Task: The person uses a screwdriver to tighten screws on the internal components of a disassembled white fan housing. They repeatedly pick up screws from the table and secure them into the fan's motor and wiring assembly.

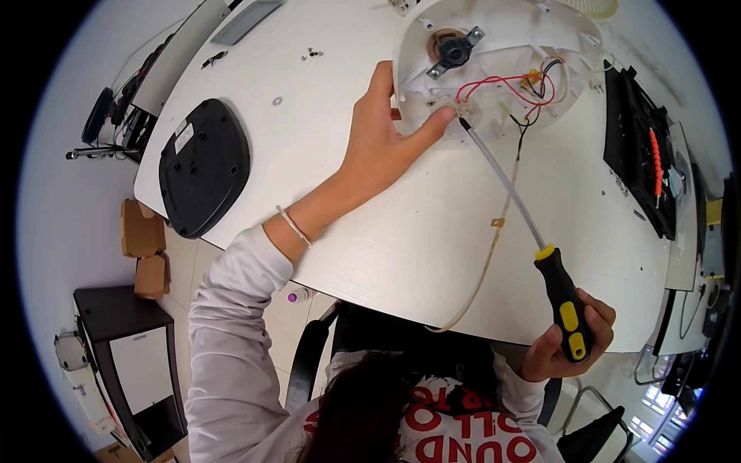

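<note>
My left hand (380, 143) grips the left edge of a white plastic appliance housing (509, 31), thumb pressed inside near the rim and fingers behind the wall. A black-handled screwdriver with yellow patches (557, 289) is held in my right hand (596, 333) at the end of its handle. Its long shaft slants up to the left, and the tip meets the housing beside my left thumb. Inside the housing are a dark bracketed part (454, 52) with two screws, red wires (502, 79) and darker wires. A thin pale cord (489, 255) runs from these wires to the table's near edge.
A black oval base plate (205, 168) lies at the table's left. Small screws (312, 54) and a washer (277, 101) lie beyond it. On the right is a black tray-like case (639, 154) with an orange spiral-shafted tool (656, 166). Cardboard boxes (143, 229) stand beside the table.
</note>
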### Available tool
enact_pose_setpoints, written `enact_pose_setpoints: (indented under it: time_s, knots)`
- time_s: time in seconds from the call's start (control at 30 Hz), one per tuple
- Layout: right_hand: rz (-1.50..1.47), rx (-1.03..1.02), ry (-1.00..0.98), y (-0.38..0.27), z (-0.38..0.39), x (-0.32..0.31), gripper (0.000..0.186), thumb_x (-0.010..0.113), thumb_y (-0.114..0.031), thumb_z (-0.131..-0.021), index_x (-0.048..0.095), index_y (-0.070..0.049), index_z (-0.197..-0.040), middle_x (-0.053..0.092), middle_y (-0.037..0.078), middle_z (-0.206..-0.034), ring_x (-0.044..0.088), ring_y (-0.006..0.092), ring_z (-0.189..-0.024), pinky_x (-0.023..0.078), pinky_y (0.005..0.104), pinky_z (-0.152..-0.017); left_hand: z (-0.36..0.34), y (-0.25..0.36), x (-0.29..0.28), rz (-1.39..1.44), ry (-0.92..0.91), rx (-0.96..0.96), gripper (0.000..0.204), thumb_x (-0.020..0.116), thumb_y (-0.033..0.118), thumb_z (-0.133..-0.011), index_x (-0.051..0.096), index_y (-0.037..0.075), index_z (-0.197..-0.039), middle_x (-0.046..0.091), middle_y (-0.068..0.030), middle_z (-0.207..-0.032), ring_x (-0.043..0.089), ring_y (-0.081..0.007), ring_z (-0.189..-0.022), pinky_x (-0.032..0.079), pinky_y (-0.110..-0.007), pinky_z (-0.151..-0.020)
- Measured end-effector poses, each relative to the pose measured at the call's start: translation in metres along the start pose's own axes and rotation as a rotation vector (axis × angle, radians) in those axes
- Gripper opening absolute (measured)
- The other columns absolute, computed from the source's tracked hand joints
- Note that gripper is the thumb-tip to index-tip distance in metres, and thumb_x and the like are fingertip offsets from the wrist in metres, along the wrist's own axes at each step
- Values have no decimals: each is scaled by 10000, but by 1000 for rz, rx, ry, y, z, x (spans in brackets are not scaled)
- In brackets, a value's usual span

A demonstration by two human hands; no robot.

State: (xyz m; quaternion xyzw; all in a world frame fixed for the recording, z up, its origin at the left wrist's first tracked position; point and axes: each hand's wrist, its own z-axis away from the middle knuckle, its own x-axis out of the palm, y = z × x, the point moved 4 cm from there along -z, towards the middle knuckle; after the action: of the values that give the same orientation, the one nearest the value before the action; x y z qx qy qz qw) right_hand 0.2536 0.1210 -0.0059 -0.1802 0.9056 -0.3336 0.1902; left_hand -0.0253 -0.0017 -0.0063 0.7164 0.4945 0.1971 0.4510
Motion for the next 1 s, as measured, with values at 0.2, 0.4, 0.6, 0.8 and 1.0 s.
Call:
enact_pose_setpoints:
  time_s: [0.2,0.4,0.6,0.8,1.0]
  knots:
    - [-13,-12,4,2,0,-1,455,701,-285,-760,451,-63,-1069,481,144,-985,618,261,-853,581,351,-748,-1,2,0,-36,14,0,418,709,215,-767,423,1,-985,603,-118,-888,613,-171,-800,481,-281,-642]
    - [-21,-5,-1,1,0,1,452,708,-283,-755,458,-67,-1064,483,146,-985,629,275,-845,581,348,-748,-1,3,2,6,25,-5,438,721,217,-755,423,-4,-988,603,-124,-892,624,-177,-792,498,-288,-640]
    - [-18,-28,-22,1,-1,1,447,711,-272,-751,466,-78,-1070,489,144,-989,639,289,-838,584,346,-740,-1,5,1,-11,29,-7,434,718,215,-755,422,-4,-986,602,-124,-889,625,-179,-799,503,-297,-659]
    - [-18,-29,-47,-2,-2,2,435,706,-255,-756,469,-88,-1079,486,138,-993,639,292,-858,581,365,-760,-1,4,1,-26,21,4,434,714,216,-759,424,-2,-997,603,-116,-892,623,-175,-808,501,-303,-669]
    - [25,-45,-72,-3,0,3,413,641,-287,-804,445,-79,-1102,486,157,-1018,594,261,-922,558,349,-780,-2,5,2,8,15,11,432,714,199,-758,421,-1,-1005,594,-118,-919,618,-177,-832,506,-303,-684]
